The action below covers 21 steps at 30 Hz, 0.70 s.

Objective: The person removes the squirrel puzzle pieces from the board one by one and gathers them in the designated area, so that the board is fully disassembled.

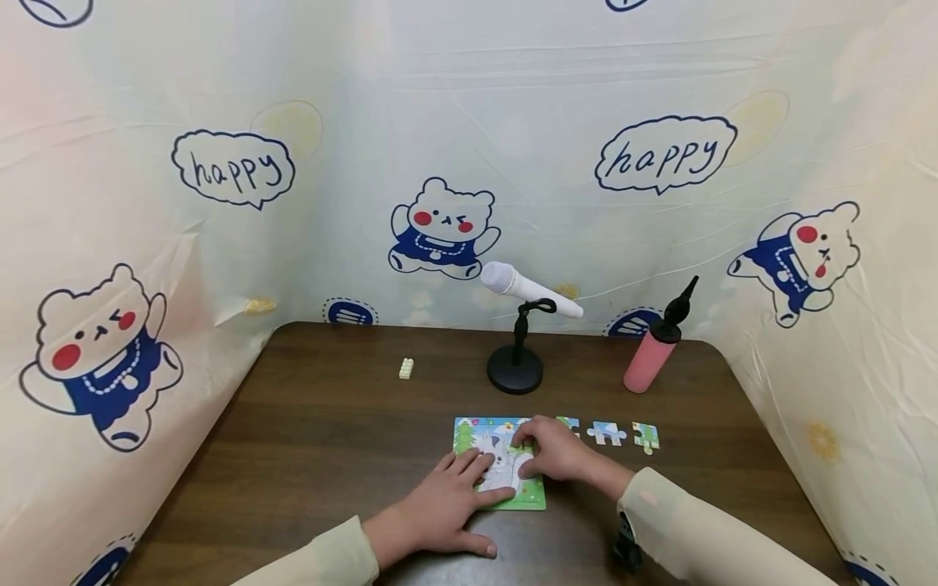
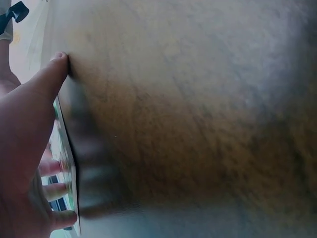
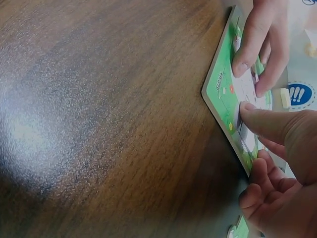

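1. Head view: nearest the person, the left hand [image 1: 447, 509] rested with its fingers spread on the left half of the puzzle board [image 1: 536, 499], its thumb off the board, over the table [image 1: 330, 439].
2. The board lay square to the table's far edge, its printed tree top pointing that way; foreshortening hid which axis was longer.
3. The right hand [image 1: 563, 452] was on the board's right half, thumb and forefinger apart at their tips; whether they pinched anything, I could not tell.
4. Off the board's far right corner, toward the table's right edge, ran a row of loose pieces. The right hand was nearer, partly covering the first piece [image 1: 569, 423]. The middle piece [image 1: 606, 433] ran lengthwise along the far edge; the end piece [image 1: 646, 435] ran near to far, knob pointing nearward.
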Motion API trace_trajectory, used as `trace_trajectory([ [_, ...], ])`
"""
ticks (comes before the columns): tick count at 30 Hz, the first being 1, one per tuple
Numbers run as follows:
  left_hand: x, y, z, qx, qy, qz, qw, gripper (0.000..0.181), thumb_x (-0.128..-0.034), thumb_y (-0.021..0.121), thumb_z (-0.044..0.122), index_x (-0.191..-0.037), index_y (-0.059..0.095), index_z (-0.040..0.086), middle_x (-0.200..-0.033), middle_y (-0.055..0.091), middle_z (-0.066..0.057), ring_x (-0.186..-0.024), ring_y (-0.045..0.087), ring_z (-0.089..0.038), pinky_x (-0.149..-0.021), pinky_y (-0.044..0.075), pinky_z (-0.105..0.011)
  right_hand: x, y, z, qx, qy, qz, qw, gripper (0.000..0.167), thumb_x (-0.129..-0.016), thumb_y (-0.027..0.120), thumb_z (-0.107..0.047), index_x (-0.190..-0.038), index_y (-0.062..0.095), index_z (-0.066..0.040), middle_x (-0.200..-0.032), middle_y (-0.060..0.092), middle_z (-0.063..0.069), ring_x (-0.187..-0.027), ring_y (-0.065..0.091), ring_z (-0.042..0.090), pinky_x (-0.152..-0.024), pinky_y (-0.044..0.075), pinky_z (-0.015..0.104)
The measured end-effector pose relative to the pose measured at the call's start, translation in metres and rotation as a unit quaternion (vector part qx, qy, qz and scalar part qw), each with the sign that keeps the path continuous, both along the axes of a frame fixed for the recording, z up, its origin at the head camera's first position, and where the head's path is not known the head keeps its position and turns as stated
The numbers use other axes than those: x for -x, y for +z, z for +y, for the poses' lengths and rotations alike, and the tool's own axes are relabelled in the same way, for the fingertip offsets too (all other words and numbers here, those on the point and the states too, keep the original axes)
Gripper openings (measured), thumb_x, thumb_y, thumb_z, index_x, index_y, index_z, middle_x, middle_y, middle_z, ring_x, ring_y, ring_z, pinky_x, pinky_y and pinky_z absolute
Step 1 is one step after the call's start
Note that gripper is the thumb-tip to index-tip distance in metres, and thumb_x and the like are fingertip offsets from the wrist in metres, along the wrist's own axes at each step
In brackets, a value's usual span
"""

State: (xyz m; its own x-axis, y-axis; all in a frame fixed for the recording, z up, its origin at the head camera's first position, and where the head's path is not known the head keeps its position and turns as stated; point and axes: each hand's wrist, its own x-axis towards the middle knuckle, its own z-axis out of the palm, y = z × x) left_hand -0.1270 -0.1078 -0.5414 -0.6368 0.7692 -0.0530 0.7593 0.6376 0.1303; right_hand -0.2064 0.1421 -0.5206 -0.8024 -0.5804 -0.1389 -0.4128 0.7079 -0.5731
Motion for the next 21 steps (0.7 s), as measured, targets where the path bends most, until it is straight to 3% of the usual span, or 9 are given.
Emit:
trace_trajectory([
  [8, 0.001, 0.002, 0.000, 0.011, 0.006, -0.025, 0.9996, 0.075, -0.0918, 0.042, 0.082, -0.158, 0.032, 0.049, -0.167, 0.029, -0.012, -0.152, 0.029, -0.038, -0.113, 0.033, -0.066, 0.000, 0.002, 0.002, 0.024, -0.014, -0.012, 0.9995, 0.028, -0.082, 0.088, -0.016, -0.104, 0.072, -0.016, -0.095, 0.062, 0.000, -0.085, 0.055, 0.018, -0.076, 0.046, 0.034],
  [13, 0.001, 0.002, 0.000, 0.013, 0.003, -0.021, 0.9997, 0.075, -0.0916, 0.042, 0.083, -0.158, 0.031, 0.049, -0.166, 0.029, -0.012, -0.152, 0.030, -0.038, -0.113, 0.034, -0.065, 0.000, 0.007, 0.005, 0.047, -0.010, -0.008, 0.9988, 0.018, -0.089, 0.081, -0.014, -0.105, 0.076, -0.017, -0.098, 0.072, -0.004, -0.084, 0.058, 0.013, -0.077, 0.050, 0.031],
  [21, 0.002, 0.001, -0.001, 0.010, 0.001, -0.012, 0.9999, 0.075, -0.0913, 0.041, 0.083, -0.157, 0.033, 0.049, -0.165, 0.031, -0.011, -0.150, 0.032, -0.039, -0.111, 0.036, -0.067, 0.003, 0.021, 0.025, 0.071, -0.025, -0.016, 0.9970, 0.016, -0.093, 0.077, -0.014, -0.109, 0.077, -0.016, -0.098, 0.070, -0.004, -0.087, 0.057, 0.014, -0.079, 0.049, 0.029],
])
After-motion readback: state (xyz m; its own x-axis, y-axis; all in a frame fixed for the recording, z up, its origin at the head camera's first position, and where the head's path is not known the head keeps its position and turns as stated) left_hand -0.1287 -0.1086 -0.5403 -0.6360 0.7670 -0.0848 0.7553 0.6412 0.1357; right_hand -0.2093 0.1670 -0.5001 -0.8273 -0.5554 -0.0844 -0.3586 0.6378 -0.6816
